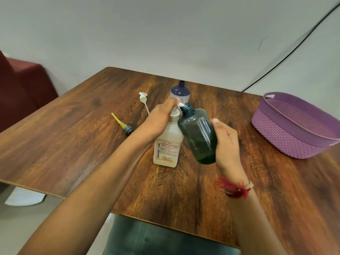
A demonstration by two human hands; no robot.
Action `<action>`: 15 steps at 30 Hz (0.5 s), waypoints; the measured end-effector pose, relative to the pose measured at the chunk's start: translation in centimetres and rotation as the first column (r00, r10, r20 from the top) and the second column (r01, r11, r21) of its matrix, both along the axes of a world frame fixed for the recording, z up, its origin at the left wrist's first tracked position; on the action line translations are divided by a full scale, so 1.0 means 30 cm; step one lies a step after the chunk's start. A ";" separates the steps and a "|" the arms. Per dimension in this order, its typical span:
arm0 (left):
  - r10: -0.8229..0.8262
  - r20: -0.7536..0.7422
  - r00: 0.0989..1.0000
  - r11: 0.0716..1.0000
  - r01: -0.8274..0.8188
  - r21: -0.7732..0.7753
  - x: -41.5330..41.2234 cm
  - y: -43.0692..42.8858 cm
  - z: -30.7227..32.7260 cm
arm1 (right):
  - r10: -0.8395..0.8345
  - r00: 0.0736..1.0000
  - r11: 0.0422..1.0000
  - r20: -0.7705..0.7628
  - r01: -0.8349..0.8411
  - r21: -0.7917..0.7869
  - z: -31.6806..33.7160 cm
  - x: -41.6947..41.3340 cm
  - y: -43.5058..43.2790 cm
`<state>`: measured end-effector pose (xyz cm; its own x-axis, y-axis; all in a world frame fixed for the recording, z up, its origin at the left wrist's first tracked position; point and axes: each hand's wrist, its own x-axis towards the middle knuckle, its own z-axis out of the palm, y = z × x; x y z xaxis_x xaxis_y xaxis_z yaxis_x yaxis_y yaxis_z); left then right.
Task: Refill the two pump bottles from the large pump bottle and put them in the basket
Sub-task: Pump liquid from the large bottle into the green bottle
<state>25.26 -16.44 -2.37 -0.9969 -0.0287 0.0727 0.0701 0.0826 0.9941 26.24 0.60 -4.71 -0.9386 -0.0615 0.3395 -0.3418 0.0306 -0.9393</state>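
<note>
The left hand (161, 118) pressed flat-fingered on the large pump bottle (167, 144). The right hand (226, 144) gripped a tilted dark green bottle (198, 133), its open neck at the spout. An uncapped purple bottle (180, 91) stood beyond both hands. The basket (287, 137) sat well right of the right hand.

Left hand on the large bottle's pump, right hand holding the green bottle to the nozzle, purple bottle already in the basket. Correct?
No. The head view shows the purple bottle standing uncapped on the table behind the large bottle, not in the basket. The rest holds: left hand on the pump, right hand holding the green bottle to the nozzle.
</note>
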 end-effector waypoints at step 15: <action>-0.012 0.012 1.000 0.999 0.012 0.030 0.001 -0.007 0.001 | -0.004 1.000 1.000 0.009 0.004 -0.018 -0.006 0.002 0.003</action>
<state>25.28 -16.66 -2.34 -0.9980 -0.0185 0.0596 0.0586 0.0519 0.9969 26.30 0.71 -4.91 -0.9418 -0.0512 0.3322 -0.3333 0.0147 -0.9427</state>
